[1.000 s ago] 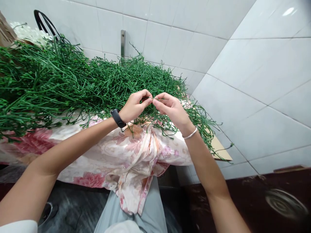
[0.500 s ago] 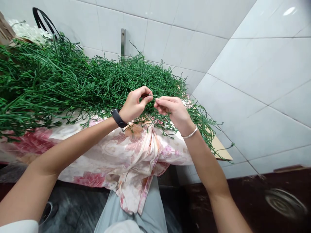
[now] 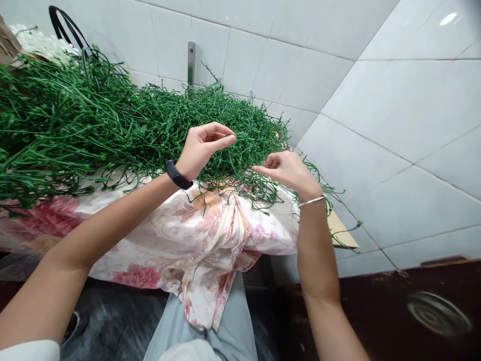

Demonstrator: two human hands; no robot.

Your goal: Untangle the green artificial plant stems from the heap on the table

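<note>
A large heap of thin green artificial plant stems (image 3: pixel 169 115) lies over a floral cloth (image 3: pixel 158 235). My left hand (image 3: pixel 205 148), with a black band on the wrist, is above the heap's front part. Its thumb and index finger are pinched on a thin green stem (image 3: pixel 230 153) that seems to hang below them. To the right and a little lower is my right hand (image 3: pixel 289 171), wearing a silver bangle. The fingers there are curled together over the loose stems; anything between the tips is too small to make out.
White flowers (image 3: pixel 43 46) and a black loop (image 3: pixel 67 27) are at the back left. A metal strip (image 3: pixel 191 62) is fixed to the tiled wall (image 3: pixel 293 30). A tan board edge (image 3: pixel 341 230) juts out at the right. A round metal object (image 3: pixel 438 313) sits lower right.
My hands, which were nearly fingertip to fingertip, have moved apart. The left has risen slightly leftward; the right has shifted right and a little down. The heap looks the same.
</note>
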